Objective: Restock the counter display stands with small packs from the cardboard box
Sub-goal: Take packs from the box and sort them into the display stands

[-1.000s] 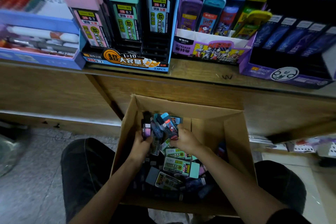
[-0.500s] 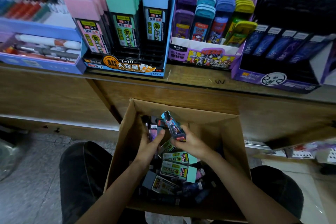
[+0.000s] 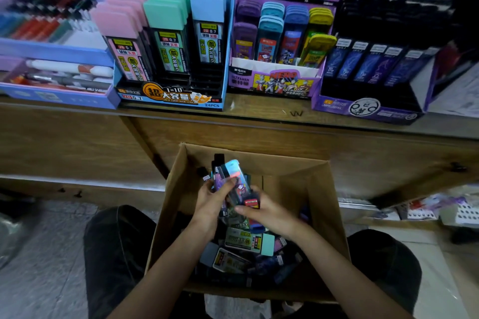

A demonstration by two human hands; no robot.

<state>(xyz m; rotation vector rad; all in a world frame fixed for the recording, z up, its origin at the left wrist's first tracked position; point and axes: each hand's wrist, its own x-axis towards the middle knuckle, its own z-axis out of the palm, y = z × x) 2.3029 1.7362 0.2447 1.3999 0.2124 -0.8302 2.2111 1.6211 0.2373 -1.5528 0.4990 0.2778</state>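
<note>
Cardboard box (image 3: pixel 320 215) sits down at 6 o'clock between the knees, with the display stands (image 3: pixel 168 101) up at 12 on the counter (image 3: pixel 259 109). Both forearms angle in and the hands meet mid-box. The left hand (image 3: pixel 207 202) is curled round a fistful of small packs (image 3: pixel 217 163) standing on end toward 12. The right hand (image 3: pixel 272 215) pinches the blue-capped pack (image 3: pixel 233 167) by its red bottom end, long axis 11-to-5, cap up.

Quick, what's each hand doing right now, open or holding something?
Left hand: grips a bundle of small packs.
Right hand: pinches a blue-topped pack by its lower end.
</note>
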